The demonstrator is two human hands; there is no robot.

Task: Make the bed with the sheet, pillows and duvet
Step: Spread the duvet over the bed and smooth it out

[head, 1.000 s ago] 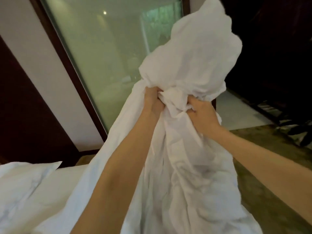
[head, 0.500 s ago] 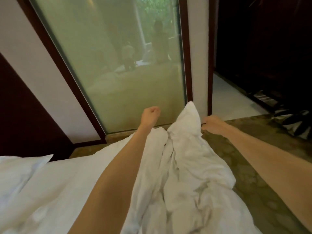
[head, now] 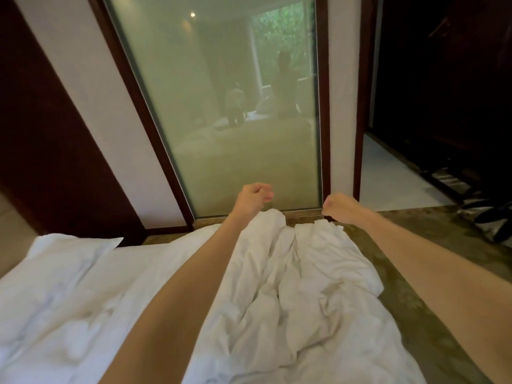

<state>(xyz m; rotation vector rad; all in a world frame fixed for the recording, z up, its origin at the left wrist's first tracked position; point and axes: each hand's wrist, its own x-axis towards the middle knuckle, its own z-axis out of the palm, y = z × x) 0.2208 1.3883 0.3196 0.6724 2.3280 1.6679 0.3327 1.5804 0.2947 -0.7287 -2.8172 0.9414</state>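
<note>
The white duvet lies crumpled along the right side of the bed, with a pillow to its left. Over the duvet's far edge, the left grip and right grip are each curled tight on nothing. A frosted glass panel stands beyond.

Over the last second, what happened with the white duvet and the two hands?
The left hand and the right hand were gripping the bunched duvet raised high; they swung it down and let go. It now lies crumpled on the bed, and both hands are curled, holding nothing, above its far edge. The pillow at the left and the frosted glass panel stayed as they were.
</note>
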